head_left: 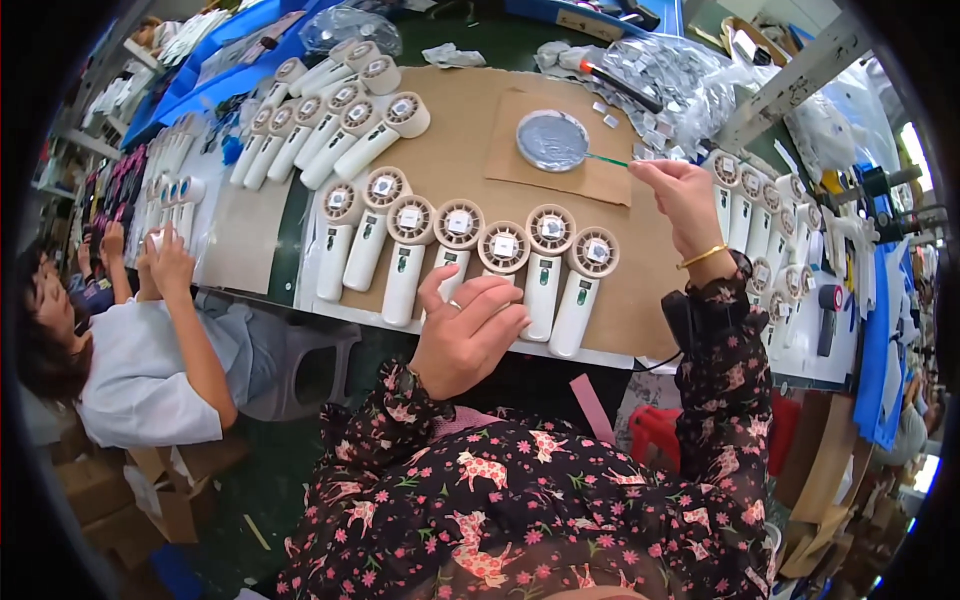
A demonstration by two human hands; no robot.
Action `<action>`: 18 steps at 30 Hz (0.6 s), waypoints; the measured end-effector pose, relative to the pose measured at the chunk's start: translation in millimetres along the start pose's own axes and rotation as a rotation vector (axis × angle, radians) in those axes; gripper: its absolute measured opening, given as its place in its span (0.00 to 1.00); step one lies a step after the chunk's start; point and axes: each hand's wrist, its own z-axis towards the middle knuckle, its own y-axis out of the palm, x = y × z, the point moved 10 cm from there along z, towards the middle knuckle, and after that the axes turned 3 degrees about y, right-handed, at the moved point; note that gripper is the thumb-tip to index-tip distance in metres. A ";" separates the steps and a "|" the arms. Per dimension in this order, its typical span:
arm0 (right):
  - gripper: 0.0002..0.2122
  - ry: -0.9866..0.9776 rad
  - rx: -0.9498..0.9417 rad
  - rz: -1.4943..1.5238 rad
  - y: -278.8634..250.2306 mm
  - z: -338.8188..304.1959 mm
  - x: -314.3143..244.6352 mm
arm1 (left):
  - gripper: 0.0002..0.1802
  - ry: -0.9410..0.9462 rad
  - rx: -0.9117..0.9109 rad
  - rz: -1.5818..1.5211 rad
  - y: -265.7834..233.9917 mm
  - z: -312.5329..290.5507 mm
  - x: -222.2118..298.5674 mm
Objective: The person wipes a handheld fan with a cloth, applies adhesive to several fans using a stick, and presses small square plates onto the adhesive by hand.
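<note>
My right hand (680, 200) pinches a thin green stick (607, 160). The stick's far end reaches the grey paste (552, 143) in a round shallow dish (520, 150), which sits on a cardboard square (600, 190). A row of white handheld fans lies nearest me, with round beige heads and a pale square on each hub. My left hand (472, 335) curls over the handle of one handheld fan (503, 262) in this row; its fingers hide most of that handle. Beside it lie another fan (541, 290) on the right and one (404, 265) on the left.
More fans (345, 130) stand grouped at the back left, and others (760, 215) at the right. Small metallic squares (655, 130) and clear plastic bags (690, 75) lie at the back right, with a black-handled tool (625, 88). A co-worker (150, 350) sits on the left.
</note>
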 end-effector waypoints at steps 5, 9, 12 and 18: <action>0.12 -0.002 -0.036 -0.078 18.3 11.2 0.0 | 0.12 -0.020 -0.006 0.023 -0.7 -3.5 -3.7; 0.11 0.019 -0.015 -0.084 19.5 18.4 5.5 | 0.13 -0.018 -0.027 0.034 1.0 -5.7 -7.9; 0.11 0.025 -0.006 -0.072 20.5 23.3 8.7 | 0.13 -0.013 -0.037 0.036 2.1 -5.5 -9.3; 0.10 0.069 -0.019 -0.023 27.2 30.2 18.4 | 0.13 -0.015 -0.041 0.038 2.2 -5.8 -11.0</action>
